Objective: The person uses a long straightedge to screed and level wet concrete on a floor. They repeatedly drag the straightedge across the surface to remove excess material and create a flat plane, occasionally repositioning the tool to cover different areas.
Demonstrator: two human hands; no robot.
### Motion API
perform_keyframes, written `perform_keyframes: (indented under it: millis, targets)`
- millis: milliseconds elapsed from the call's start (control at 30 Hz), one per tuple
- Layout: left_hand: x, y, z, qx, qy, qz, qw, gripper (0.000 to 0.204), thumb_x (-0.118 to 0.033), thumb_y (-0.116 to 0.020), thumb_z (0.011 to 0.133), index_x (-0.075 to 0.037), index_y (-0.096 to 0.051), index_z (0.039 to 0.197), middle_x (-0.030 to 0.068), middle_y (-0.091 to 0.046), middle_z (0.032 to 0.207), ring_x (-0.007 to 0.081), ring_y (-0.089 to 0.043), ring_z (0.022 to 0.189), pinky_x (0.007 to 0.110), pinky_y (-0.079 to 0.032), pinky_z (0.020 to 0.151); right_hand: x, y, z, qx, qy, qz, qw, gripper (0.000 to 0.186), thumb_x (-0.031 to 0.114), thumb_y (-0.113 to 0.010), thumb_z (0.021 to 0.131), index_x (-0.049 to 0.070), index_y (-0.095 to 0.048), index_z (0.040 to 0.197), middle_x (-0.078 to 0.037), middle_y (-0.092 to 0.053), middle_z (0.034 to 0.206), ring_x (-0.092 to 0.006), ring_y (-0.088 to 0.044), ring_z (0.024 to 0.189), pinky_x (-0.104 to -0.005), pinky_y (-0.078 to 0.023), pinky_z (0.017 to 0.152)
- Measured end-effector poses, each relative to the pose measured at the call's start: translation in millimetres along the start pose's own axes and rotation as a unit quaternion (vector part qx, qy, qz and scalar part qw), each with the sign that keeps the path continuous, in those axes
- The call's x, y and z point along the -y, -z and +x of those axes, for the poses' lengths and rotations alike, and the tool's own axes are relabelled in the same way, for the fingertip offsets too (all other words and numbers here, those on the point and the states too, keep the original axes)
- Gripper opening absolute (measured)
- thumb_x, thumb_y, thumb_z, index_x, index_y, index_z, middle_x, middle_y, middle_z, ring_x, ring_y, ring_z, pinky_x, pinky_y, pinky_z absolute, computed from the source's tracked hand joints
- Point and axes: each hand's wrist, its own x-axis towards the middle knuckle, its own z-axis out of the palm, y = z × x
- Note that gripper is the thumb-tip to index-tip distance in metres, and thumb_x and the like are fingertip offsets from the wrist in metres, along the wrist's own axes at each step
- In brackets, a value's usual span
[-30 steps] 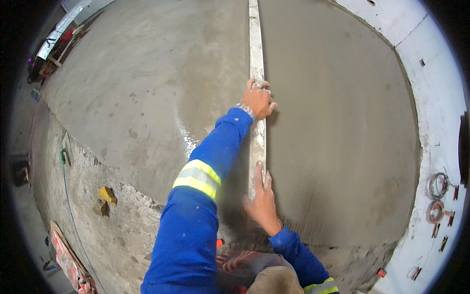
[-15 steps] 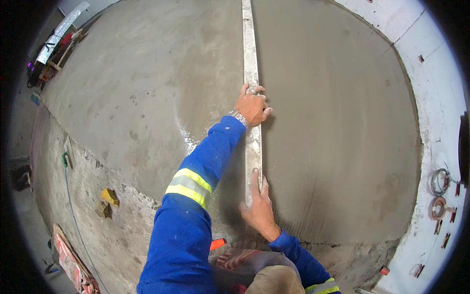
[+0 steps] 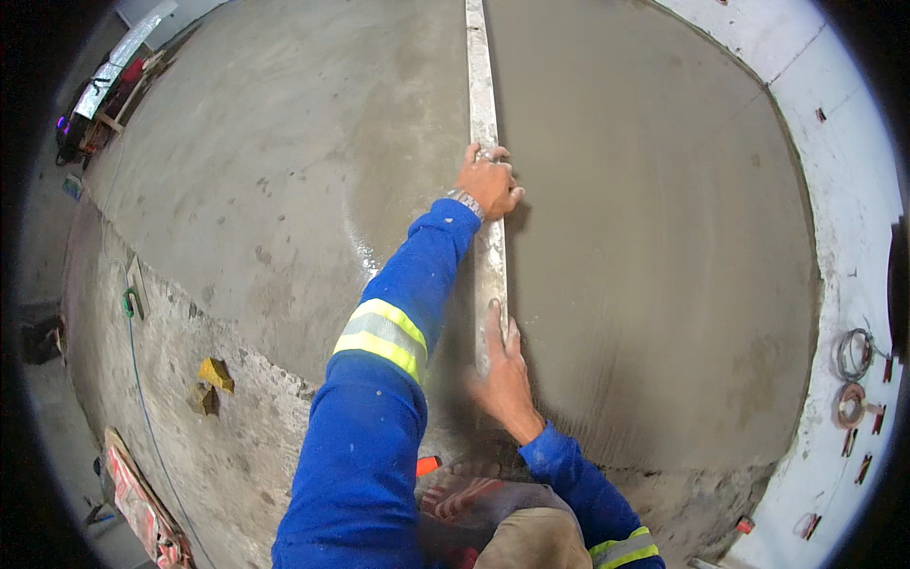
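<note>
Clamping a pale bar (image 3: 490,270), far end off-frame: left hand (image 3: 489,185) and partly blurred right hand (image 3: 504,387)

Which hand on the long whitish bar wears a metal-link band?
The left hand, farther up the bar: silver metal-link band at its wrist. The right hand, near the bar's lower end, shows none.

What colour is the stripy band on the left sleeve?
The band is bright yellow with silvery grey between, best seen in the head view.
</note>
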Motion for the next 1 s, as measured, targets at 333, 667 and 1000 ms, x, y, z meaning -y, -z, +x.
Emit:
perform_keyframes:
  millis: [333,667,1000]
  targets:
    - [-0.6,-0.1,-1.0,0.010,0.002,-0.003,1.000,0.034,-0.039,-0.059,0.088,-0.010,-0.078,0.084,0.0067,-0.069,0.101,0.0242,-0.046,0.130,0.056,-0.015,0.117,-2.8,-0.5,5.9,0.003,-0.001,-0.003,1.000,0.104,0.006,-0.069,0.073,0.011,-0.007,0.156,-0.045,-0.027,0.141,-0.0604,-0.040,0.123,-0.0532,-0.043,0.101]
    - [-9.9,6.3,-9.5,0.036,0.012,-0.007,0.999,0.034,-0.039,-0.058,0.089,-0.011,-0.079,0.090,0.0060,-0.069,0.105,0.0241,-0.045,0.131,0.056,-0.015,0.116,1.4,2.0,4.7,0.004,0.000,-0.020,1.000,0.103,0.005,-0.070,0.072,0.009,-0.009,0.156,-0.045,-0.026,0.140,-0.0610,-0.041,0.122,-0.0524,-0.044,0.099]
    - [2.1,0.1,-24.2,0.007,0.013,-0.010,1.000,0.033,-0.038,-0.059,0.089,-0.012,-0.078,0.084,0.0066,-0.069,0.097,0.0242,-0.047,0.128,0.056,-0.018,0.114,4.5,-3.8,-9.1,0.015,0.016,-0.007,1.000,0.104,0.005,-0.070,0.072,0.010,-0.008,0.156,-0.045,-0.025,0.142,-0.0604,-0.040,0.124,-0.0520,-0.044,0.100]
